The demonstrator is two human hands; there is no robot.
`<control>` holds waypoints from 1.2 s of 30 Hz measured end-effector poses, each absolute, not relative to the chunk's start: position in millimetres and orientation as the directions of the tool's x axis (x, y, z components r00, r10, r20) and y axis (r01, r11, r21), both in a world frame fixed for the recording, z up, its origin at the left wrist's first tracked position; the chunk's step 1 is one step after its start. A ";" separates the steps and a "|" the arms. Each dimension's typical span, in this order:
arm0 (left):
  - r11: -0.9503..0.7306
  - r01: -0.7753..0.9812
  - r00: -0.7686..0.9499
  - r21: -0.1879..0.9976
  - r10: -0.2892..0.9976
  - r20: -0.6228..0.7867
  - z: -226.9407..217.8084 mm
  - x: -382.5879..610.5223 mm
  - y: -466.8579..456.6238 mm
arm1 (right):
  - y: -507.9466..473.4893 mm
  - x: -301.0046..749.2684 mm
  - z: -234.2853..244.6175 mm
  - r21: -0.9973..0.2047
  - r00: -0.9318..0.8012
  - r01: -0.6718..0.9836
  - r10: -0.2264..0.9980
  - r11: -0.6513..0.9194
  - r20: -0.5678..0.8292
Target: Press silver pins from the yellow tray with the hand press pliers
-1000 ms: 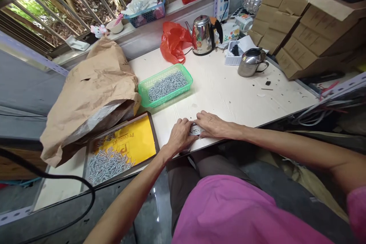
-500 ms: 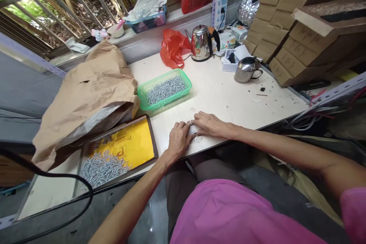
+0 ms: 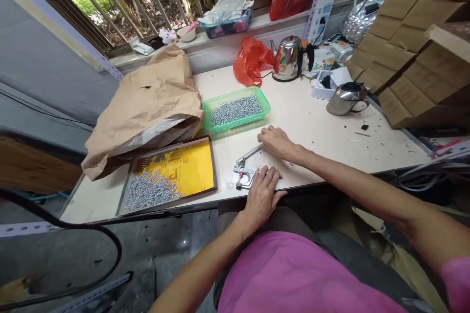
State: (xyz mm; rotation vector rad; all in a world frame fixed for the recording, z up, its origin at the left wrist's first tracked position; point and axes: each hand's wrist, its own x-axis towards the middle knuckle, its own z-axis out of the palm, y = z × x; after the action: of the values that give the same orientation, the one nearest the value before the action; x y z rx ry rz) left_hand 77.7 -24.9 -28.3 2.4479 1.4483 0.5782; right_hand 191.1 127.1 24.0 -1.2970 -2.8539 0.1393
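A pair of grey metal snap-fastener pliers (image 3: 246, 174) lies at the table's front edge, its handles spread wide and a small red part at its jaws. My right hand (image 3: 276, 141) is closed round the end of the upper handle. My left hand (image 3: 261, 194) grips the lower handle near the jaws, its fingers over the metal and its thumb pointing right. Both palms hide parts of the handles. Small dark specks are scattered on the tabletop between the hands. Beyond them sits a green plastic basket (image 3: 265, 111) holding many short metal pins or screws.
To the left, a shallow box lid with a yellow bottom (image 3: 198, 161) holds a pile of metal pieces (image 3: 150, 190). Crumpled brown paper (image 3: 147, 93) lies behind it. A kettle (image 3: 288, 58), red bag (image 3: 251, 61), steel pot (image 3: 345, 100) and stacked cartons (image 3: 411, 58) stand farther back.
My hands were close together over a mostly covered grey object. They have moved apart, the right hand farther back, and the pliers now show with spread handles. The view has shifted left.
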 end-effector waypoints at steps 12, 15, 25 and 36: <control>-0.516 0.740 0.467 0.431 0.856 0.223 -30.3 67.4 -53.8 | 61.2 121.0 2.7 -0.257 -0.949 0.295 0.314 0.920 0.035; -0.418 0.827 0.335 0.376 0.903 0.269 -6.7 23.3 -61.7 | 75.4 120.8 16.9 -0.443 -0.882 0.299 0.422 0.845 0.211; 0.428 0.903 -0.414 -0.042 0.892 0.181 44.0 -207.9 -25.0 | 230.6 115.3 62.8 -0.353 -0.566 0.646 0.736 0.676 0.373; 0.294 0.946 -0.310 -0.138 0.943 -0.118 29.4 -244.1 -1.3 | 139.2 172.1 -3.6 -0.447 -0.745 0.461 0.608 0.767 0.276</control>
State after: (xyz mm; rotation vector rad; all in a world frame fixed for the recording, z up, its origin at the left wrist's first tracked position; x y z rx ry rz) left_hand -244.1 -1.3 29.4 1.8370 2.5152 -0.2844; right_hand 172.1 139.2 -3.6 -0.8114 -2.5538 0.4956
